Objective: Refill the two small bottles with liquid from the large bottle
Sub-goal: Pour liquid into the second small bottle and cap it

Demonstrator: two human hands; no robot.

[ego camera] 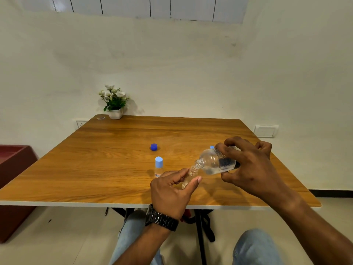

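My right hand (pixel 248 165) grips the large clear bottle (pixel 214 162), tipped on its side with its open neck pointing left and down. That neck meets the mouth of an uncapped small clear bottle (pixel 189 175), which my left hand (pixel 172 192) pinches between thumb and fingers just above the wooden table (pixel 95 169). A second small bottle (pixel 158 167) with a light blue cap stands upright just left of my left hand. A dark blue cap (pixel 153 147) lies on the table behind it. A light blue cap (pixel 211 147) peeks out behind the large bottle.
A white pot of white flowers (pixel 114 104) stands at the table's far left corner against the wall. A dark red cabinet (pixel 13 178) sits to the left of the table. My knees are under the table's near edge.
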